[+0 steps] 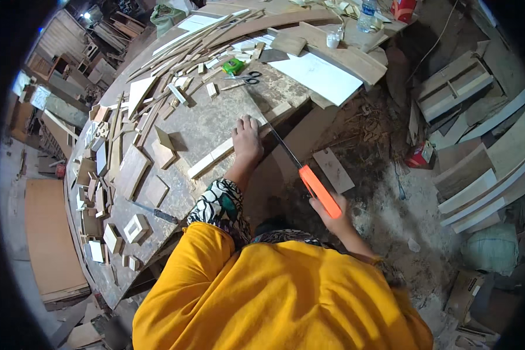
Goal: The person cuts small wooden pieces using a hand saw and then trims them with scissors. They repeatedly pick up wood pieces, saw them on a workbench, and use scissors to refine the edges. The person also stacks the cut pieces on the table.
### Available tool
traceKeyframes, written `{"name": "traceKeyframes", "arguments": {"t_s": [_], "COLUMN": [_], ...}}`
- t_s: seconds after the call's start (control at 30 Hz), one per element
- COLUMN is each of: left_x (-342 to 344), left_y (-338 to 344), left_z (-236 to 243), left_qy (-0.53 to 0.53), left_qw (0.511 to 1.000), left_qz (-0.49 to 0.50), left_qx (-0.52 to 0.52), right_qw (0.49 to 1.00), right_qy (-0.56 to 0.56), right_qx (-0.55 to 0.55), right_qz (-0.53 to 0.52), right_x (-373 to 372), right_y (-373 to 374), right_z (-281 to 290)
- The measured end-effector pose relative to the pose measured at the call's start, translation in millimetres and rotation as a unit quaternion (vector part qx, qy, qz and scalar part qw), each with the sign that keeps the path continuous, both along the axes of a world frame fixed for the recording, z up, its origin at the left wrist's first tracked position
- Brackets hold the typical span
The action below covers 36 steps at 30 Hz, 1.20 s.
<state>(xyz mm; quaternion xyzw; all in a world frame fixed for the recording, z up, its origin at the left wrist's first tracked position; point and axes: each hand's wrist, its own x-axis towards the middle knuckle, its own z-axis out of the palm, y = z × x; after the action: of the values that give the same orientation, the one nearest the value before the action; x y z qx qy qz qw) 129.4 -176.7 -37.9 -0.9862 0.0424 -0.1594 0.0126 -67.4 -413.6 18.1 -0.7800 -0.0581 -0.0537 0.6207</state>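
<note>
Basically, w/ 12 at the top of the view & the clock centred on the L hand (247,139), the wood strip (223,150) lies right under that hand, flat by the table's (201,114) near R edge. L hand's fingers are bent over the strip, gripping it from above; thumb's hidden, so can't tell how tight the pinch is. Prob. held there so the strip doesn't slide or lift under the blade. R hand (337,217), out at abt 4 o'clock, is closed round the orange handle of the saw (307,177). Strip prob. sits close to the edge so the handle & R arm get free room off the side, i.e. over the floor, not the tabletop. Strip's long axis runs approx 8 to 2, far end poking out past the hand at 2. Saw's long axis runs approx 5 to 11: handle at the 5 end, tip pointing to 11, blade crossing the strip just beyond the hand, nearly square to it. Can't tell if the teeth are biting. Green tape measure (233,66) & dark-handled scissors (252,78) lie near 12, prob. parked there to be in reach but clear of the blade; white panel (321,76) at abt 2, small wood pieces incl. a square frame (136,228) round 7–8.
</note>
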Motion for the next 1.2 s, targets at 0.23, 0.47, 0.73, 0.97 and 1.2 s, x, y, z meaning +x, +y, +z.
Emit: {"name": "traceKeyframes", "arguments": {"t_s": [0.23,0.47,0.73,0.97,1.2], "left_x": [-2,1,4,7,5], "left_y": [0,-5,-13,-9,-9], "left_z": [-7,12,22,16,20], "left_qy": [-0.008,0.014,0.042,0.052,0.065], "left_qw": [1.0,0.999,0.997,0.997,0.997], "left_qz": [0.004,0.004,0.053,0.056,0.035], "left_qx": [-0.019,-0.03,-0.031,-0.026,-0.033], "right_qw": [0.998,0.993,1.0,0.997,0.998], "right_qy": [-0.031,-0.057,-0.01,-0.004,0.029], "right_qx": [-0.034,-0.1,-0.005,-0.071,-0.042], "right_qz": [0.039,0.018,0.014,0.016,-0.032], "right_x": [7,18,26,-61,-52], "right_y": [8,8,13,-60,-47], "right_z": [-7,-11,-13,-35,-14]}}
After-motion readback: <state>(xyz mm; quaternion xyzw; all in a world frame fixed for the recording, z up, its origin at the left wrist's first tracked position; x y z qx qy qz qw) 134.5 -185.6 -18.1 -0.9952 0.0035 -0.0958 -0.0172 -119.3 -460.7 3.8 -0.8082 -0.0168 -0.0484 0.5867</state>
